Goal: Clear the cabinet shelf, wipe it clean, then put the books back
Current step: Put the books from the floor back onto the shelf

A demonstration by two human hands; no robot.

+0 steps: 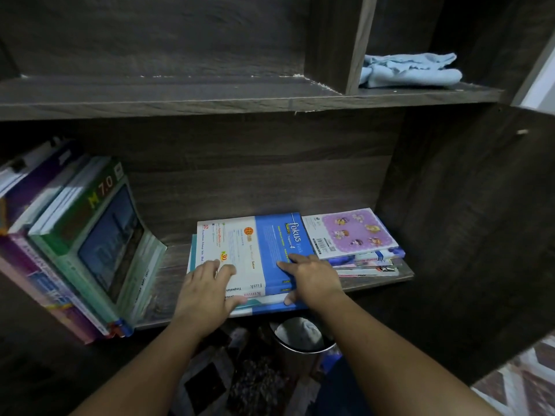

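The stack of books [258,250] lies flat in the middle of the lower shelf [172,274]. The left hand [207,285] and right hand [313,280] grasp its front edge, fingers on the top cover, thumbs against the spines. A thinner pile [354,235] sits just beside it on the right, leaning books [90,235] stand at the left, and a blue cloth [408,70] lies on the shelf above.

Dim light overall; the dark cabinet [210,40] soaks it up. The brightest patches show at 2 and 4 o'clock, past the door [456,235]. The blue book [270,244] at centre and the cloth [408,70] at 1 o'clock are evenly lit and sharp. The books [75,235] at 9 o'clock are blurred and lean outward. Shelf lines bow toward the edges. The floor [255,385] at 6 o'clock lies in deep, soft shadow.
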